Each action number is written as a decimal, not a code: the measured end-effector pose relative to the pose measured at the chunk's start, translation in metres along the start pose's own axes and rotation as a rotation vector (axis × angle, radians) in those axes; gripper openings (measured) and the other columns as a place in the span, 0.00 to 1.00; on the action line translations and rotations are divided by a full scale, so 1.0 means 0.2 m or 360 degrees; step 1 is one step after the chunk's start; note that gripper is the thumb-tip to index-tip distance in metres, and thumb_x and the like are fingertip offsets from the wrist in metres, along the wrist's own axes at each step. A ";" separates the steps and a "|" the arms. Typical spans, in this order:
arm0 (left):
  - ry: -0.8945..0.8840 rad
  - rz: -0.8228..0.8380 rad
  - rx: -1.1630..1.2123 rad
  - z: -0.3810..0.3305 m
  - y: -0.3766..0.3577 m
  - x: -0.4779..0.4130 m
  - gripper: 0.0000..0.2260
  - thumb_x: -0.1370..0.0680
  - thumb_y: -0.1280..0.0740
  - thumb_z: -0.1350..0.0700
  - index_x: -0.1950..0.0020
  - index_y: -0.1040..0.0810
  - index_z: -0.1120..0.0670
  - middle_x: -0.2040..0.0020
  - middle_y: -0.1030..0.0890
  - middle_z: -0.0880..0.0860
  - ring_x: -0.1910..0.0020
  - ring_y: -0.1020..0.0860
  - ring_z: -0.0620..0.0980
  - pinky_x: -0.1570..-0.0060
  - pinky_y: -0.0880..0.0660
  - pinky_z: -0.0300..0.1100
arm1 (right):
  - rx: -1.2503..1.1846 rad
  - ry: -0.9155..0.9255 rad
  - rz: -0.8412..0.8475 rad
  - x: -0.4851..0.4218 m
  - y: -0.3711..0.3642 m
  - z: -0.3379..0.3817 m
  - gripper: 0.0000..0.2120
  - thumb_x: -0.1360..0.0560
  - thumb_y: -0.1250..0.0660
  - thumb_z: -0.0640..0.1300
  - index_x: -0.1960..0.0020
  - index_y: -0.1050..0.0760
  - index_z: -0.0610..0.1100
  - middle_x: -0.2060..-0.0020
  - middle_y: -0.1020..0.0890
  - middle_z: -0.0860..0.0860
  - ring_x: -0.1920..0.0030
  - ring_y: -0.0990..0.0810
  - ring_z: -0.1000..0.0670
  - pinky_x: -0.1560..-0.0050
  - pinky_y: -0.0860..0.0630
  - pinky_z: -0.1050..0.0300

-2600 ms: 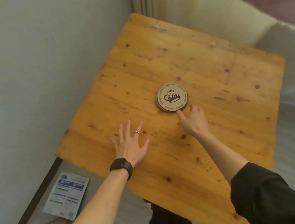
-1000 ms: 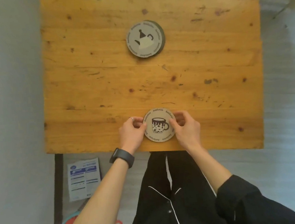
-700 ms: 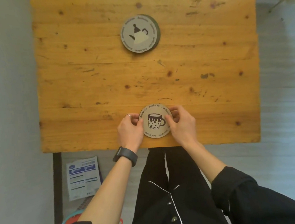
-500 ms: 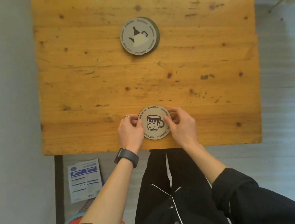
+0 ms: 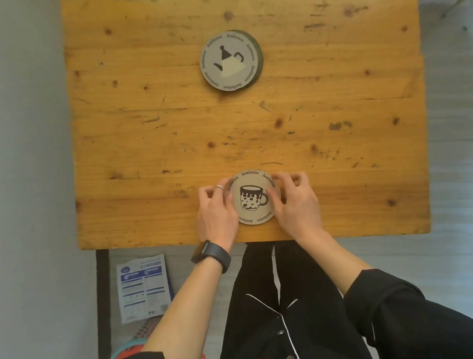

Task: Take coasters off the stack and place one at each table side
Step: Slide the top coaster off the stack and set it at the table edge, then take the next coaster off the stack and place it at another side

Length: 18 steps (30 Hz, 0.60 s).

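A round coaster with a spotted mug picture (image 5: 252, 198) lies flat on the wooden table (image 5: 148, 146), close to the near edge. My left hand (image 5: 216, 212) pinches its left rim and my right hand (image 5: 296, 203) pinches its right rim. Further back, near the table's middle, sits the coaster stack (image 5: 231, 60); its top coaster shows a kettle and sits slightly offset over darker ones below.
A pale wall runs along the table's left side. On the floor under the near left corner lie a printed leaflet (image 5: 144, 287) and a dark table leg (image 5: 103, 300). My dark-clothed legs are below the near edge.
Earlier my right hand reached the stack, whose top showed the mug. Now the mug coaster lies at the near edge between both hands, and the stack's top shows a kettle. It has barely moved in the last second.
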<state>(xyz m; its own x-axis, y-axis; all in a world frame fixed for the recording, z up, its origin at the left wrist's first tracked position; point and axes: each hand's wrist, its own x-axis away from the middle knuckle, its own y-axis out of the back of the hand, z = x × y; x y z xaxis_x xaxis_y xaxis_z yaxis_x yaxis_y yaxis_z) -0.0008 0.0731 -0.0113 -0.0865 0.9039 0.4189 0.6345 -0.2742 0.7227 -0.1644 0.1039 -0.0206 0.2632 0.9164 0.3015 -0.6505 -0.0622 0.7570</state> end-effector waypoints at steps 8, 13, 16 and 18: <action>-0.0298 -0.0090 -0.0591 -0.08 0.11 -0.29 0.21 0.22 0.38 0.45 0.30 0.30 0.44 0.29 0.32 0.55 0.30 0.34 0.54 0.38 0.28 0.54 | 0.0142 -0.0034 0.0160 -0.30 0.10 0.15 0.14 0.23 0.34 0.57 0.42 0.24 0.51 0.49 0.23 0.53 0.54 0.22 0.53 0.57 0.26 0.57; -0.0369 0.0110 -0.0856 -0.14 0.11 -0.66 0.35 0.23 0.51 0.32 0.21 0.61 0.42 0.20 0.64 0.51 0.21 0.63 0.55 0.27 0.62 0.60 | -0.0005 -0.0057 -0.0035 -0.80 0.14 0.40 0.28 0.23 0.37 0.62 0.30 0.32 0.47 0.37 0.25 0.48 0.42 0.22 0.47 0.46 0.23 0.47; -0.0356 0.0197 -0.0914 -0.08 0.07 -0.70 0.36 0.25 0.58 0.28 0.24 0.70 0.39 0.24 0.75 0.47 0.26 0.74 0.51 0.30 0.71 0.61 | 0.0048 -0.0146 -0.0061 -1.02 0.13 0.49 0.34 0.25 0.37 0.64 0.26 0.37 0.46 0.32 0.31 0.45 0.34 0.27 0.41 0.40 0.25 0.43; -0.0337 0.0204 -0.0882 -0.06 0.05 -0.71 0.35 0.26 0.59 0.27 0.26 0.72 0.38 0.26 0.78 0.44 0.27 0.77 0.49 0.31 0.74 0.60 | 0.0113 -0.0233 -0.0032 -1.11 0.12 0.52 0.37 0.26 0.34 0.65 0.26 0.37 0.45 0.31 0.33 0.44 0.33 0.30 0.40 0.40 0.27 0.43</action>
<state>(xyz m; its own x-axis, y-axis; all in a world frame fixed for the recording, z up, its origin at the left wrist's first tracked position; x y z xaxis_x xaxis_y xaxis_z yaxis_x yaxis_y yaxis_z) 0.0089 -0.0621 -0.0562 0.1551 0.8824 0.4442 0.1304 -0.4640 0.8762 -0.1639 -0.1429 -0.0087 0.3804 0.8505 0.3631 -0.5931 -0.0768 0.8014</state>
